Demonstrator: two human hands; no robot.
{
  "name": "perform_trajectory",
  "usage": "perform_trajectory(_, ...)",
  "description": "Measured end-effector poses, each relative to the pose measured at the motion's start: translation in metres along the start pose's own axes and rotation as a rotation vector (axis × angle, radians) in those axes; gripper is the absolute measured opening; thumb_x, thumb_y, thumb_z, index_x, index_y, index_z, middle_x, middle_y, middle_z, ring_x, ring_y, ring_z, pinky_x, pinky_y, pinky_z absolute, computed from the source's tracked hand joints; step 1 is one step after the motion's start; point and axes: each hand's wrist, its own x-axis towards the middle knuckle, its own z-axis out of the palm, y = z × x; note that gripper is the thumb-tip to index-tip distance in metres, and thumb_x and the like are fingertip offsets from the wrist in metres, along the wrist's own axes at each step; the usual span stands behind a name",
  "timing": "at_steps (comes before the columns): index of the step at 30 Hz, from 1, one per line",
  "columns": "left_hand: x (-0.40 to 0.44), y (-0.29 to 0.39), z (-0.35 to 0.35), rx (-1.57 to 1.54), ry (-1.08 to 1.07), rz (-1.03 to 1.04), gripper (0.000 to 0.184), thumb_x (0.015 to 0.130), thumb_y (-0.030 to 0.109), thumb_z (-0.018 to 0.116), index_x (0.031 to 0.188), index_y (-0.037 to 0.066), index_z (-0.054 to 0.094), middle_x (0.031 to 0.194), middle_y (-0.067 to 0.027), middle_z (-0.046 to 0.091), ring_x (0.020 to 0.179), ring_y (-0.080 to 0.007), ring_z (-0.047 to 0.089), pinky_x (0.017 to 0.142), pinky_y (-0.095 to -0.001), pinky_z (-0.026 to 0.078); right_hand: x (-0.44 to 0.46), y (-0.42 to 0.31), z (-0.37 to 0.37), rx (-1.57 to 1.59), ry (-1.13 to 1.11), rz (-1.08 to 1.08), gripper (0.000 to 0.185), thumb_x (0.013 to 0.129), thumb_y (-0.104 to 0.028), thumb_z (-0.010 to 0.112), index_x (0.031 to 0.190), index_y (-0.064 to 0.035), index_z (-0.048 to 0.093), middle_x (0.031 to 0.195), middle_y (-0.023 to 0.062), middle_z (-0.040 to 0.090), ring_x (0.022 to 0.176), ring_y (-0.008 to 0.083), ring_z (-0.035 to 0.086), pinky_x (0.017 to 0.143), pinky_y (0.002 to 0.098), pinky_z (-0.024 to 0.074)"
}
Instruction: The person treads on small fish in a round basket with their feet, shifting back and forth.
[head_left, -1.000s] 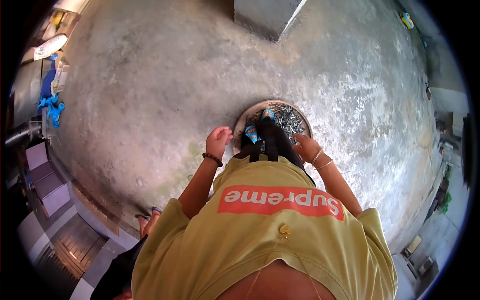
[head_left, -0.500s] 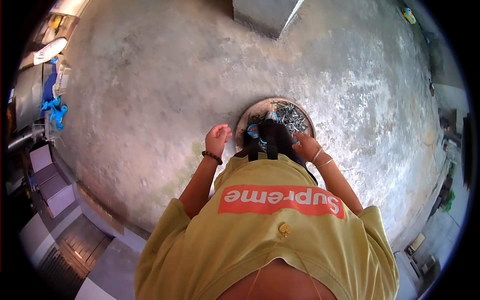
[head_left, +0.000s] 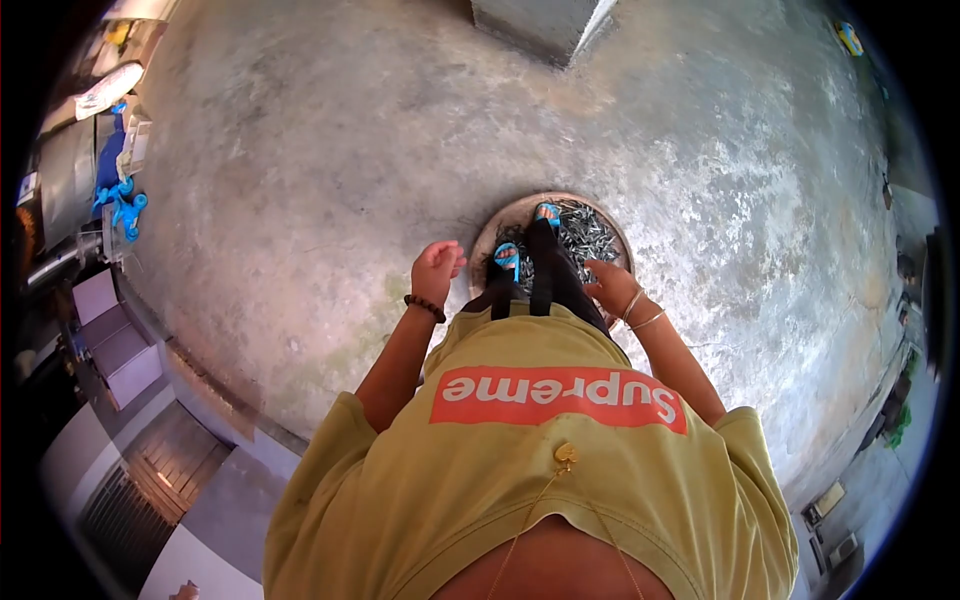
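Soft light across the floor [head_left: 300, 180], strong fisheye bending, black corners

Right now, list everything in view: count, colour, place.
Concrete floor: one, grey, throughout
Round tray: one, brown, centre
Slender pieces: many, dark and silvery, tray
Pillar: one, grey, top
Sack: one, whitish, upper left
Glossy object: one, blue, left
Open box: one, mauve, left
Clutter: uncountable, mixed, edges
Supreme T-shirt: one, mustard, bottom
Spade pendant: one, gold, chest
Bead bracelet: one, dark, left wrist
Bangles: two, pale, right wrist
Sandals: two, blue, centre
Trousers: one, black, centre
Left hand: one, centre-left
Right hand: one, centre-right
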Motion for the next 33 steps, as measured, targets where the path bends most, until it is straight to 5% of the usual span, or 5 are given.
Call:
perform_trajectory(13,-0.003,0.007,0.057,-0.012,0.053,-0.126,0.019,0.074,0.013,0.041,0.088,0.002,0.046,0.08,-0.0066,0.052,0.069,-0.0123,0.051,0.058,-0.0201,0.04,0.051,0.052,-0.062,-0.001,-0.11,0.034,0.033,0.064,-0.017,0.05,0.092,-0.0023,0.043,0.086,0.0169,0.048,0.082,0.0291,0.045,0.071,0.0333,0.0363)
perform_trajectory(33,0.011,-0.003,0.029,-0.137,0.24,-0.124,0.019,0.073,0.015,0.043,0.086,0.003,0.046,0.077,-0.0049,0.053,0.067,-0.0116,0.052,0.055,-0.02,0.04,0.106,0.056,-0.042,-0.038,-0.119,-0.13,0.034,0.062,-0.017,0.051,0.092,-0.0017,0.043,0.086,0.0163,0.048,0.081,0.0295,0.046,0.07,0.0335,0.0368)
